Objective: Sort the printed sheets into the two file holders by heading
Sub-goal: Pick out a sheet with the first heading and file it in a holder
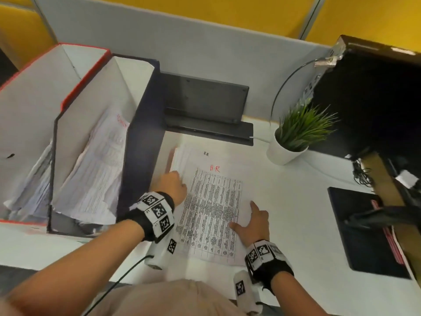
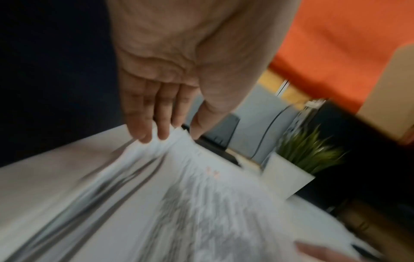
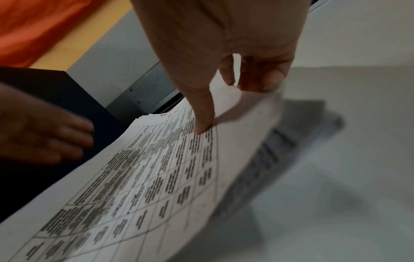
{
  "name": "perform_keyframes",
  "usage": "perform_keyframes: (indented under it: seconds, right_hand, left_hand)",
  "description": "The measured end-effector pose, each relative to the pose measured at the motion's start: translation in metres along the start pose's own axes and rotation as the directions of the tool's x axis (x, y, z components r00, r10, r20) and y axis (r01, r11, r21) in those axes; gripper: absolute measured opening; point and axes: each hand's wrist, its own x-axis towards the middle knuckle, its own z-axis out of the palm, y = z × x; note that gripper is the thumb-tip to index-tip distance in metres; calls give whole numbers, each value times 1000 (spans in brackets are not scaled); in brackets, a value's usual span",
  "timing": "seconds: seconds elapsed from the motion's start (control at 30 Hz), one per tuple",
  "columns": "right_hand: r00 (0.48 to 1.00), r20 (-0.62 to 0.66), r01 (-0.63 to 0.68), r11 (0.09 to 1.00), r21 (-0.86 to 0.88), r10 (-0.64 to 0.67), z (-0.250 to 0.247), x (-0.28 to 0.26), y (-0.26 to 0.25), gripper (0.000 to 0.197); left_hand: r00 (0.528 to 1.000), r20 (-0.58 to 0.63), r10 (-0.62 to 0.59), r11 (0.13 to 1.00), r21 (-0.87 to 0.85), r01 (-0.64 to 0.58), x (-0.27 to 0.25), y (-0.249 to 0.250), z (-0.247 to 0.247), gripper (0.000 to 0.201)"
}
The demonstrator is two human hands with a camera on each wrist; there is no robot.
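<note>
From the head camera, the stack of white printed sheets is lying on the white desk, just right of the navy cardboard file holder; its top table-printed sheet is bearing a red handwritten "H.R" heading. The red-edged cardboard file holder is standing left of the navy one, and both are already holding papers. The left hand is resting at the stack's upper left edge, probably to steady or fan it. The right hand is lying on the sheet's right edge, thumb on the print.

The left wrist camera, though blurred, is showing straight fingers touching the far corner of the sheets, not curling round them.

The right wrist camera is showing the thumb pressing on top of the lifted top sheet while the fingers are curling at its edge, seemingly pinching it to peel it off for filing.
</note>
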Motion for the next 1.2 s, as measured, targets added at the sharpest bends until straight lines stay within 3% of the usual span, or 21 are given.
perform_keyframes:
  seconds: [0.1, 0.23, 0.37, 0.47, 0.6, 0.7, 0.77, 0.8, 0.97, 1.03, 1.1, 1.17, 1.2]
  right_hand:
    - [999, 35, 18, 1000, -4, -18, -1, 0, 1, 96]
    - [998, 53, 41, 999, -31, -40, -1, -1, 0, 92]
    - [999, 35, 45, 994, -96, -41, -4, -2, -2, 92]
    - [993, 8, 118, 977, -178, -118, -4, -1, -6, 90]
    - [979, 122, 165, 986, -3, -163, -6, 2, -10, 90]
    - [977, 139, 150, 986, 78, -160, -9, 6, -10, 93]
    - [983, 123, 123, 985, 121, -138, -12, 10, -10, 93]
    - [988, 109, 95, 984, 153, -112, -15, 12, -10, 94]
    - [1000, 14, 13, 910, 414, -21, -26, 17, -14, 99]
    - [1000, -9, -3, 869, 495, 8, -26, 17, -14, 77]
    - [999, 13, -45, 853, 520, 45, -25, 16, -14, 38]
    - [999, 3, -30, 848, 529, 34, -23, 15, -9, 11]
    - [999, -26, -1, 838, 545, 18, -22, 15, -5, 13]
  left_hand:
    - [998, 28, -52, 997, 65, 51, 12, -18, 20, 30]
    - [992, -95, -83, 995, -71, 76, 16, -25, 30, 37]
    - [985, -169, -45, 987, -158, 18, 16, -23, 32, 39]
    - [987, -158, 1, 997, -76, -14, 13, -21, 30, 43]
    - [996, -68, 55, 992, 115, -47, 7, -16, 20, 34]
    - [949, -216, 230, 973, 84, -217, -1, -16, 15, 23]
    - [897, -298, 327, 933, -46, -356, -6, -16, 14, 22]
    - [893, -306, 329, 916, -128, -381, -9, -15, 15, 26]
    - [977, -195, 91, 816, -547, -185, -10, -13, 22, 25]
    - [987, -139, 80, 751, -643, -151, -8, -12, 21, 27]
    - [994, -85, 67, 685, -721, -107, -7, -8, 18, 37]
    - [998, -31, -54, 610, -792, 9, 0, -7, 14, 37]
    - [989, 0, -150, 558, -826, 85, 5, -6, 12, 31]
